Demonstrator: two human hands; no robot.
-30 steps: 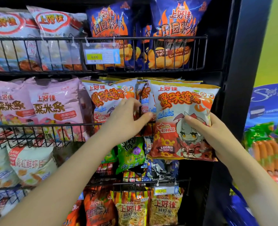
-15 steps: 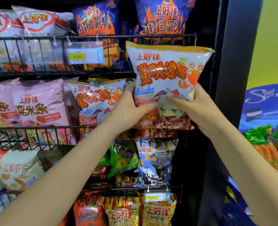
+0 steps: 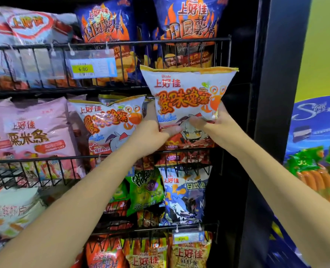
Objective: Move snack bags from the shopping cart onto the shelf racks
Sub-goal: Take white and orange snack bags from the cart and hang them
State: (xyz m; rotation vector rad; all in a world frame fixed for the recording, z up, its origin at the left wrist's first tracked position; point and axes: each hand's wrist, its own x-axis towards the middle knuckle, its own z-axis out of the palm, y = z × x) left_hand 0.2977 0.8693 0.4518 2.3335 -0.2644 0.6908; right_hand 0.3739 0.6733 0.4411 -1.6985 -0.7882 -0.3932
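Note:
A white-and-orange crab-flavour snack bag (image 3: 187, 93) is held upright between both hands, at the right end of the middle wire rack (image 3: 191, 151). My left hand (image 3: 152, 130) grips its lower left side and my right hand (image 3: 216, 124) grips its lower right side. Its bottom edge sits at the rack's front rail. A matching crab-flavour bag (image 3: 106, 120) stands in the same rack just to the left. The shopping cart is out of view.
Blue flame-print chip bags (image 3: 189, 28) fill the upper rack (image 3: 121, 45) above, with a 6.00 price tag (image 3: 90, 67). Pink bags (image 3: 34, 132) stand to the left. Green and blue bags (image 3: 166, 194) hang below. A black shelf post (image 3: 272, 113) borders the right side.
Both hands lifted the crab-flavour bag up from below the middle rack's rail and brought it over the rail. The left hand moved from the neighbouring bags onto this bag.

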